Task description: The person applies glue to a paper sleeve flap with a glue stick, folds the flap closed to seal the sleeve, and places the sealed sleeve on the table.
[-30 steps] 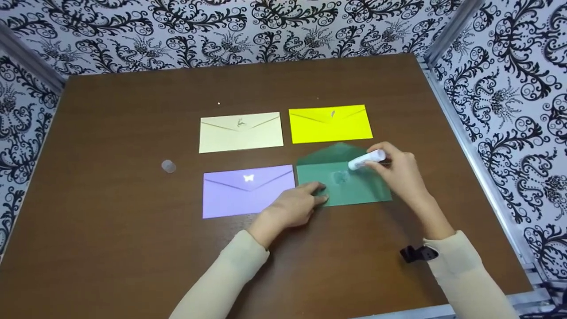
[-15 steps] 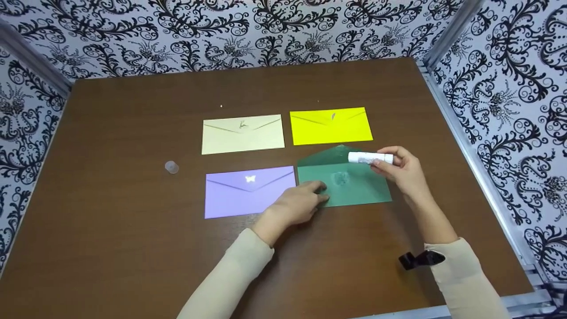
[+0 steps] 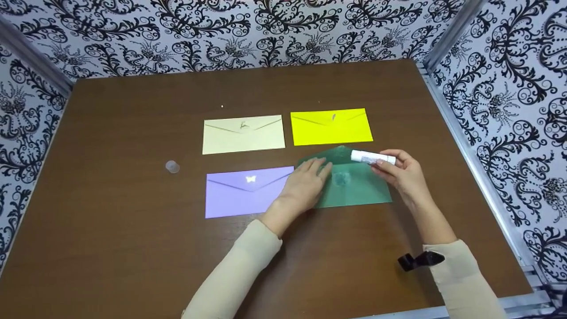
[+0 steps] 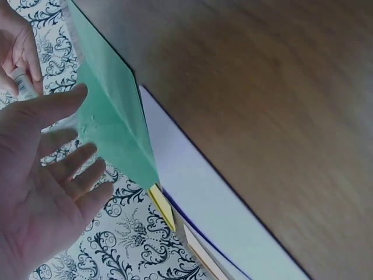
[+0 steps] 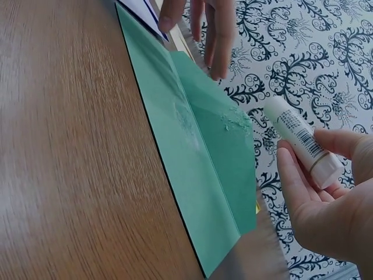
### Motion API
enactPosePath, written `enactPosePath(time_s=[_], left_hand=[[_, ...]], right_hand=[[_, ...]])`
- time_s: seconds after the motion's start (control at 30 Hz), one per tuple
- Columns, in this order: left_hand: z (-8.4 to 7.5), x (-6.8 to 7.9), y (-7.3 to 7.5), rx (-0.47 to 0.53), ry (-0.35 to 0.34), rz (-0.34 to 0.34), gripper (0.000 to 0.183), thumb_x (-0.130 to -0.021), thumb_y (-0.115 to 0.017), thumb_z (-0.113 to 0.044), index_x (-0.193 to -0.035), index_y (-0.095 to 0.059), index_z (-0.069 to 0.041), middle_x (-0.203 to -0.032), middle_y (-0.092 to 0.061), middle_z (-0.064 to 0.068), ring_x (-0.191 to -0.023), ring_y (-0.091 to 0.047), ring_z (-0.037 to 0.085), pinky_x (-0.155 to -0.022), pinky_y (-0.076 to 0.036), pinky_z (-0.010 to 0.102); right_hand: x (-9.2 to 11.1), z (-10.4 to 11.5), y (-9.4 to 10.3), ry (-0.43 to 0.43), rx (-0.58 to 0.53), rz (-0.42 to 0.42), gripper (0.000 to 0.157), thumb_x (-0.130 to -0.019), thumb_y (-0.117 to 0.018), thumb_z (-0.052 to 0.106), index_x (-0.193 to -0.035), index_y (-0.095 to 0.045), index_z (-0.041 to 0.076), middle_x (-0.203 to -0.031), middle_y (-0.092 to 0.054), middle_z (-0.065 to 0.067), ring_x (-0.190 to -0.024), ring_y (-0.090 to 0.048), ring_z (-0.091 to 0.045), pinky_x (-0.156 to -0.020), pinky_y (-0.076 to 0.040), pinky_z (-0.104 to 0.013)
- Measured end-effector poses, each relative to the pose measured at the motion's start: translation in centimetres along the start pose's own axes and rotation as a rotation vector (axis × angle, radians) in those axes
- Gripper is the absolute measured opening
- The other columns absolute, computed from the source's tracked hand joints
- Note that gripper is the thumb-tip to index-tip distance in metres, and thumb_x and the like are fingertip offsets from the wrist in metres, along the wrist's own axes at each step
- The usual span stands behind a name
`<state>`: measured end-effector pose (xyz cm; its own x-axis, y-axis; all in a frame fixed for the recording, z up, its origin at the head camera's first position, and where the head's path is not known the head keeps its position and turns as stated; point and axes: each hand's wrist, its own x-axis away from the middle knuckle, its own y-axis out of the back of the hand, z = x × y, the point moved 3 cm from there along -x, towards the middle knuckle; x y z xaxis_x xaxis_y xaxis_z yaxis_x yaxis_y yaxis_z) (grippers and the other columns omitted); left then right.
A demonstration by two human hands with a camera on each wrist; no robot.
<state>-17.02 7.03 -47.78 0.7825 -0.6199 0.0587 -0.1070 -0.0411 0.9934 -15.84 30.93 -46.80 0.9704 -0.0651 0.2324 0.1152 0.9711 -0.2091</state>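
Observation:
A green envelope lies with its flap raised at the front right of the group. Glue smears show on the flap tip, and another patch shows on the body. My right hand pinches a white glue stick between thumb and fingers, above the envelope's right side. My left hand hovers over the envelope's left end, fingers spread and holding nothing. In the left wrist view, its fingertips stand clear of the paper. A small translucent cap sits alone on the left.
A purple envelope with a butterfly sticker lies left of the green one, partly behind my left hand. Behind stand a cream envelope and a yellow envelope, flaps down. Patterned walls bound the brown table.
The glue stick has lifted off the green envelope and turned level in my right hand. My left hand has risen from the envelope's lower left corner and moved up toward its flap.

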Motion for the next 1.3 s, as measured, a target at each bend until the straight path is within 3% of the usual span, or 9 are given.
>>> enactPosePath(time_s=[0.1, 0.37, 0.53, 0.83, 0.93, 1.13, 1.3], left_hand=[[0.1, -0.7, -0.3, 0.003, 0.049, 0.008, 0.058, -0.103, -0.050, -0.024, -0.156, -0.030, -0.009, -0.162, -0.032, 0.011, -0.151, -0.032, 0.026, -0.125, -0.029, 0.037], [0.3, -1.7, -1.3, -0.003, 0.105, 0.088, 0.096, -0.091, -0.069, -0.039, -0.160, -0.012, -0.005, -0.169, -0.013, 0.012, -0.156, -0.018, 0.026, -0.129, -0.019, 0.037], [0.3, -1.8, -1.4, 0.011, 0.115, 0.088, 0.098, -0.090, -0.071, -0.039, -0.160, -0.011, -0.004, -0.168, -0.015, 0.011, -0.156, -0.018, 0.025, -0.129, -0.018, 0.037], [-0.1, -1.3, -1.4, -0.004, 0.098, 0.002, 0.102, -0.085, -0.077, -0.042, -0.159, -0.015, -0.009, -0.161, -0.030, 0.009, -0.151, -0.030, 0.024, -0.128, -0.023, 0.038], [-0.3, -1.2, -1.4, -0.034, 0.083, -0.021, 0.099, -0.085, -0.077, -0.043, -0.159, -0.018, -0.012, -0.156, -0.035, 0.008, -0.146, -0.037, 0.022, -0.127, -0.025, 0.039], [-0.5, -1.1, -1.6, -0.107, 0.053, -0.061, 0.071, -0.095, -0.066, -0.033, -0.155, -0.031, -0.018, -0.149, -0.045, 0.002, -0.138, -0.047, 0.018, -0.125, -0.029, 0.040], [-0.7, -0.9, -1.6, -0.138, 0.020, -0.079, 0.058, -0.096, -0.065, -0.032, -0.148, -0.041, -0.021, -0.144, -0.052, -0.002, -0.133, -0.052, 0.016, -0.124, -0.031, 0.044]], right_hand=[[0.0, 0.0, 0.0, -0.004, -0.039, 0.011, 0.022, -0.090, -0.070, 0.001, -0.108, -0.060, 0.007, -0.099, -0.070, -0.003, -0.086, -0.074, -0.015, -0.083, -0.062, -0.029], [0.1, 0.1, -0.1, -0.018, -0.038, 0.004, 0.025, -0.090, -0.071, 0.003, -0.111, -0.058, 0.006, -0.102, -0.067, -0.004, -0.087, -0.073, -0.015, -0.085, -0.061, -0.030], [0.1, 0.1, 0.0, -0.014, -0.048, 0.008, 0.025, -0.090, -0.071, 0.003, -0.111, -0.059, 0.006, -0.102, -0.068, -0.004, -0.087, -0.073, -0.015, -0.083, -0.062, -0.029], [0.4, 0.6, 0.2, 0.041, -0.078, 0.041, 0.019, -0.092, -0.067, -0.001, -0.108, -0.062, 0.007, -0.104, -0.067, -0.006, -0.087, -0.074, -0.016, -0.081, -0.062, -0.029], [0.5, 0.8, 0.2, 0.057, -0.079, 0.045, 0.018, -0.092, -0.066, -0.002, -0.107, -0.063, 0.008, -0.104, -0.066, -0.006, -0.087, -0.074, -0.017, -0.081, -0.062, -0.030], [0.6, 1.1, 0.1, 0.064, -0.097, 0.046, 0.017, -0.092, -0.065, -0.003, -0.106, -0.064, 0.007, -0.105, -0.066, -0.007, -0.088, -0.074, -0.018, -0.082, -0.062, -0.031], [0.7, 1.0, 0.1, 0.064, -0.106, 0.038, 0.017, -0.092, -0.065, -0.004, -0.106, -0.064, 0.006, -0.103, -0.067, -0.006, -0.086, -0.074, -0.018, -0.080, -0.063, -0.031]])
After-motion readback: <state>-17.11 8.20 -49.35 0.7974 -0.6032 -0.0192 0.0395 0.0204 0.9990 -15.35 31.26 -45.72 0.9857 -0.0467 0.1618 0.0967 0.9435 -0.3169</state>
